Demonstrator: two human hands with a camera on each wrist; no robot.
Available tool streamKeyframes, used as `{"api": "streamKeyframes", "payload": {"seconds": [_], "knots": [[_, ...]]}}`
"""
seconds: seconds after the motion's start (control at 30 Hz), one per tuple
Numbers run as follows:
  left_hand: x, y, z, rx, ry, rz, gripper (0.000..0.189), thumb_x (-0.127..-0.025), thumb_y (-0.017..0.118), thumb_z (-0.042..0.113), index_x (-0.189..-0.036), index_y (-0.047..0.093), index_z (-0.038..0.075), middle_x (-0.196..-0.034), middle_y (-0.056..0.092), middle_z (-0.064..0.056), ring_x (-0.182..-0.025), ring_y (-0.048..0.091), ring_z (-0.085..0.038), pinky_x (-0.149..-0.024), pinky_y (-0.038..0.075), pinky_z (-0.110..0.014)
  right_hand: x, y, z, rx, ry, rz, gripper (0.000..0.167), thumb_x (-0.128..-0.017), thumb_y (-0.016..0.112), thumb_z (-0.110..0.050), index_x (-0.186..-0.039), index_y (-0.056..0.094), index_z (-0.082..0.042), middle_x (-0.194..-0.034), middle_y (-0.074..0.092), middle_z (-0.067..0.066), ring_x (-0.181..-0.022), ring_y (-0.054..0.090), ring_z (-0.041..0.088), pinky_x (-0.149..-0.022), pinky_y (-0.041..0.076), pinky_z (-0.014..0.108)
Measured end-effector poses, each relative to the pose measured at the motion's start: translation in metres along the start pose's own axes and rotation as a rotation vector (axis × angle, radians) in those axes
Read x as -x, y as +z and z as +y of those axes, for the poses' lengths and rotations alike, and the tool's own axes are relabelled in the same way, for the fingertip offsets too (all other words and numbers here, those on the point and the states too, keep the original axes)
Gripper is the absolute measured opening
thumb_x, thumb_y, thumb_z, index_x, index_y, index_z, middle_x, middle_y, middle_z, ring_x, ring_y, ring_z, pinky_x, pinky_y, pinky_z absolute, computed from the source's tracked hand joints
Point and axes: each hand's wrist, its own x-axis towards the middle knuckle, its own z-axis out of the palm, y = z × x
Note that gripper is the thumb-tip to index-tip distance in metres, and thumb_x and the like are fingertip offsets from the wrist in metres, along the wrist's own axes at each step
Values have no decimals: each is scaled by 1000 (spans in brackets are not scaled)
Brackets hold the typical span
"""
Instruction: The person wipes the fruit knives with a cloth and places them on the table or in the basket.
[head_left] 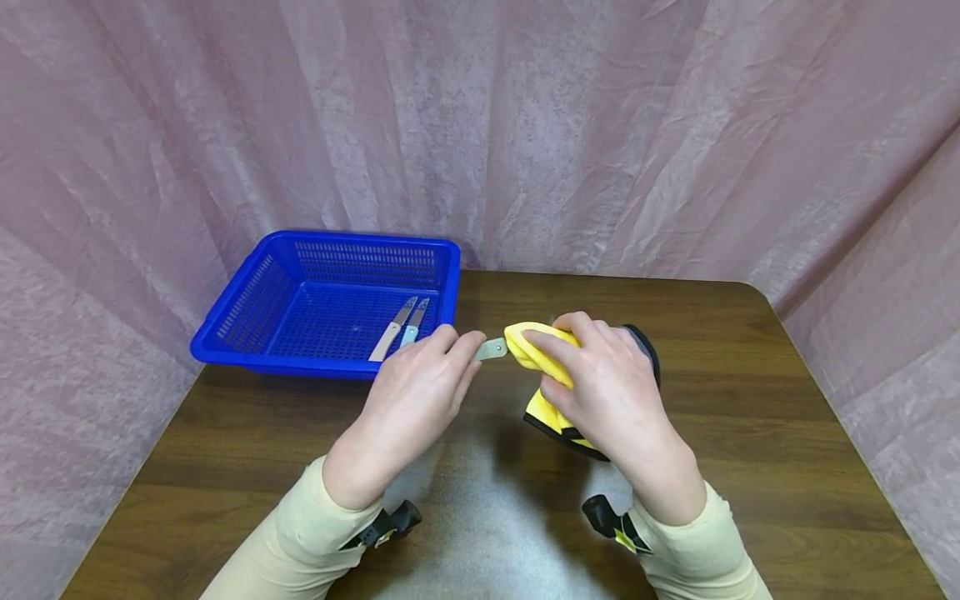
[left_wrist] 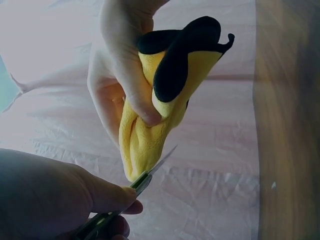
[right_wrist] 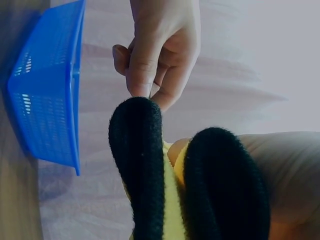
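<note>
In the head view my left hand [head_left: 417,390] grips a knife [head_left: 492,349] by its pale green handle. The knife's blade shows in the left wrist view, sticking out beside the yellow cloth. My right hand [head_left: 611,390] holds that yellow cloth [head_left: 536,343], which has a black edge, bunched between thumb and fingers. The cloth's folded end meets the knife near where handle and blade join. From the right wrist, the cloth's dark edging [right_wrist: 137,150] covers much of the view and hides the knife.
To the left stands a blue plastic basket [head_left: 240,360] with slotted walls. Two more knives lie inside it, one with a beige handle [head_left: 386,342] and one with a light blue handle [head_left: 409,335]. Pink curtains [head_left: 525,133] hang behind the wooden table [head_left: 735,400].
</note>
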Motion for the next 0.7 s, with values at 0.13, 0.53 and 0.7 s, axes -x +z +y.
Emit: {"api": "streamKeyframes", "payload": {"seconds": [0.13,0.53,0.7], "knots": [[0,0,0,2,6,3,28,-105,78,17,-130,71,8,-89,60,-4,-64,58,-22,-55,49,-36,0,1,0,-2,-8,3,51,-83,87,-6,-133,80,-19,-120,69,11,-97,68,36,-87,52,52],[0,-1,0,-1,20,5,28,-105,79,17,-130,72,7,-89,60,-3,-65,58,-22,-55,48,-35,-1,2,1,1,-11,-10,52,-84,87,-7,-134,80,-19,-120,70,11,-98,68,36,-86,52,52],[0,-1,1,-2,25,8,29,-104,80,16,-130,72,7,-90,60,-3,-65,58,-22,-56,48,-34,-1,2,1,4,-5,-16,52,-84,88,-8,-134,79,-19,-120,70,11,-98,68,36,-85,52,52]]}}
